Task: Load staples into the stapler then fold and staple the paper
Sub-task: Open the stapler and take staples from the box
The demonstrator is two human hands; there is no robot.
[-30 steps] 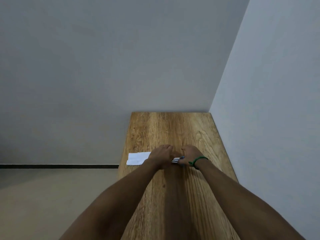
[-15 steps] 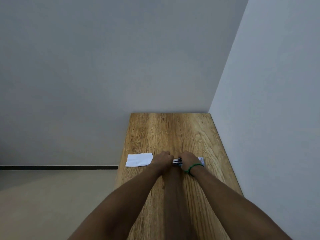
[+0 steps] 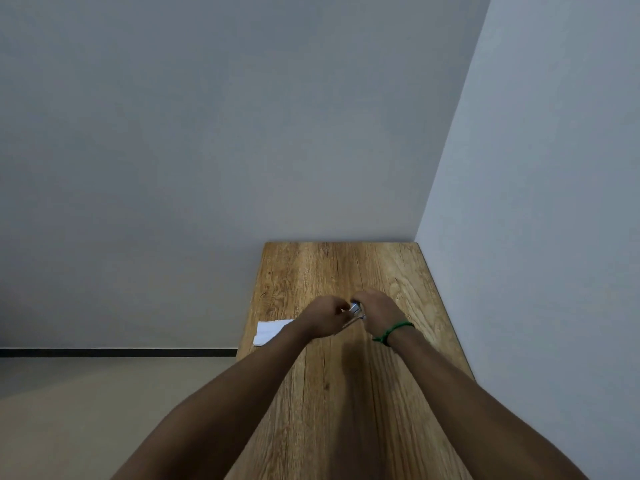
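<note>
Since the earlier frame both hands have risen off the wooden table (image 3: pixel 346 393), taking the stapler (image 3: pixel 355 309) with them. The left hand (image 3: pixel 323 315) and right hand (image 3: pixel 379 311) are both curled around it, meeting over mid-table; the tool appears partly opened, though little of it shows. The white paper (image 3: pixel 270 331) lies at the table's left edge. A green band (image 3: pixel 393 331) circles the right wrist.

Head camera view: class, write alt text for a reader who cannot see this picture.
Two bare hands, left hand and right hand, meet over a narrow wooden table and grip a small metal stapler between them. White paper lies at the table's left edge, beside the left forearm. A green wristband circles the right wrist; grey walls surround.
</note>
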